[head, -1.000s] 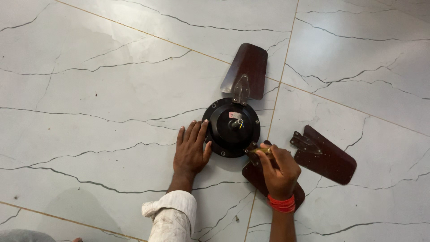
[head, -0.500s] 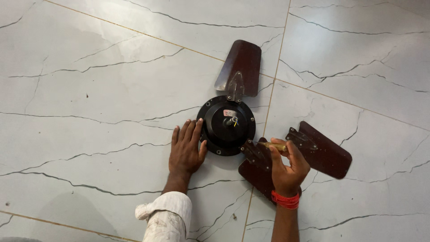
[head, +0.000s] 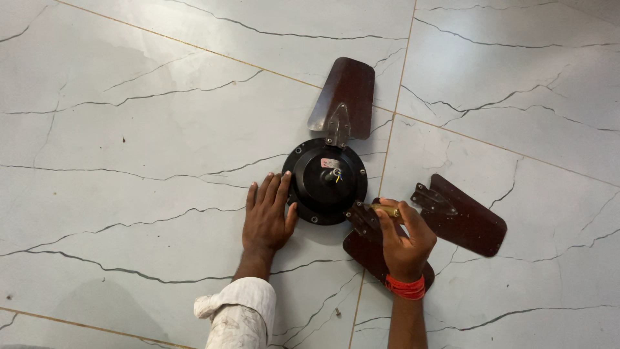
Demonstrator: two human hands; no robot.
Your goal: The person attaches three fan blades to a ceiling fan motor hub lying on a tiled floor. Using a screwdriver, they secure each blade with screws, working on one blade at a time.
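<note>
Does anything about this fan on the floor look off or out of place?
Yes. One brown blade lies loose on the tiles, apart from the black motor hub, while the other two meet it. A small screw lies stray on the floor near the left sleeve.

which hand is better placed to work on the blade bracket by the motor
Right. The right hand already holds a tool over that bracket; the left hand lies flat against the motor.

Left arm: rolled white sleeve [head: 236, 307]; right wrist: red thread band [head: 405, 287].
</note>
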